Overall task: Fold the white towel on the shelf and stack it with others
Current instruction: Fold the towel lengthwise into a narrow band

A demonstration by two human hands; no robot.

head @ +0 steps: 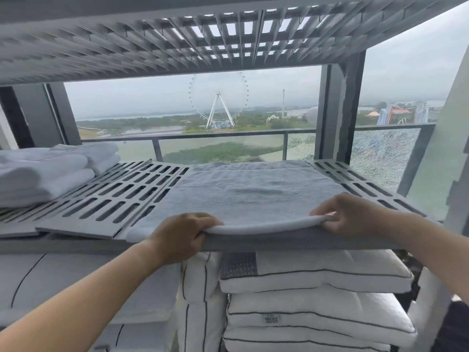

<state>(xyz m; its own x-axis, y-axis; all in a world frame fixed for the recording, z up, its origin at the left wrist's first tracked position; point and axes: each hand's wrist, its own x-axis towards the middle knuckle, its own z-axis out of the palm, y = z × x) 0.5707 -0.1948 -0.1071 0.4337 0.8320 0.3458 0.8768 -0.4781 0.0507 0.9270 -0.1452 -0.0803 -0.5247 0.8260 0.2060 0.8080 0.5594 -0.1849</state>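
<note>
Where the slotted grey shelf (106, 196) crosses the middle of the frame, a stack of folded towels (43, 174) occupies its left end. The stack sits well apart from the white towel (248, 191), which lies flat at centre with its near edge along the shelf's front lip. Bare slotted surface lies between the two. An upper shelf (127, 41) roofs the compartment across the top of the frame. Behind it, a glass railing (228, 134) and a distant Ferris wheel (218, 102) show through the window.

The left hand (182, 235), reaching from lower left, grips the towel's near edge at centre-left, its fingers (203, 221) curled over the thick folded hem. The right hand (350, 214), entering from the right, pinches the same edge at centre-right, fingers bent and pressed together on the cloth. Between the hands the edge arches slightly upward.

The compartment below holds white pillows (317, 275) with dark piping, stacked flat at lower right; others stand on edge at centre.
</note>
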